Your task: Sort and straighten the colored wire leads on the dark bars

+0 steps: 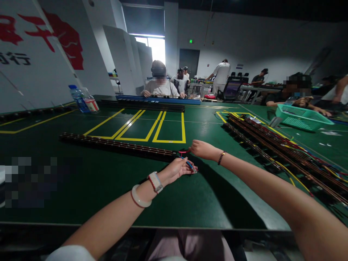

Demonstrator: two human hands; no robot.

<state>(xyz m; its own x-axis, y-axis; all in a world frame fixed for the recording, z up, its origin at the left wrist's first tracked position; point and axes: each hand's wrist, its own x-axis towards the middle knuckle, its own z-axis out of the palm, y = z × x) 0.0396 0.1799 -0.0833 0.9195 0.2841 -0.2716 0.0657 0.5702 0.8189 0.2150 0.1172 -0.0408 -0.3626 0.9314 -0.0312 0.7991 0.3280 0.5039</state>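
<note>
A long dark bar (116, 144) with copper-coloured strips along it lies across the green table, its right end close to my hands. From that end come a red wire (184, 151) and a blue wire (189, 165). My right hand (202, 149) is closed in a pinch on the free end of the red wire, just right of the bar. Palm partly up, my left hand (178, 170) has the blue wire between thumb and fingers, the other fingers stretched loosely to the right. The wire tips are too small to make out.
Several similar bars with coloured wires (274, 152) lie at the right. A green basket (303, 119) stands behind them. At the back left are bottles (78, 98); a blue rail (160, 100) lies before a seated person (159, 85). Yellow tape (170, 141) marks the green table (108, 188).
</note>
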